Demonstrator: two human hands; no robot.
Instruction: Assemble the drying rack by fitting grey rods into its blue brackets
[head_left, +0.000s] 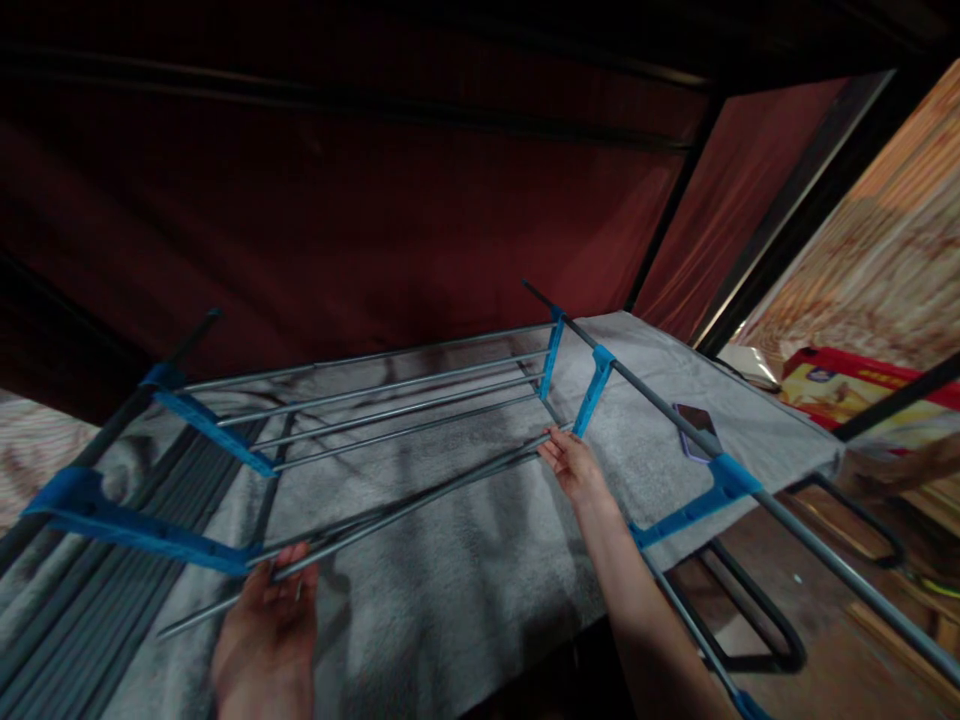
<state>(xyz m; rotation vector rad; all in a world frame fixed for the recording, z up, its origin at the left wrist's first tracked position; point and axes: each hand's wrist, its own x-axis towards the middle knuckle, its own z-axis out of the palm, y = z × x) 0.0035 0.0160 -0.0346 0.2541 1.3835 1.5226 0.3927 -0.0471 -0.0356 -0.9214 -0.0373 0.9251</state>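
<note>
A frame of grey metal tubes [660, 395] joined by blue plastic brackets [172, 530] stands over a grey cloth. Between its two sides run several thin metal rods [390, 390]. My left hand [266, 630], at the lower left, has its fingers closed around the near rods [397, 510], beside the large left bracket. On the right, my right hand [568, 462] pinches the other end of these rods, close under a blue bracket [594, 390]. The near rods lie close together and cross at a slight angle. One free rod end sticks out left of my left hand.
Several loose grey tubes [150, 560] lie side by side at the left on the grey cloth [465, 560]. A phone [696, 430] rests on the cloth at right. Black looped tubes [757, 610] and a red and yellow box [847, 395] are farther right. A dark red curtain [360, 220] hangs behind.
</note>
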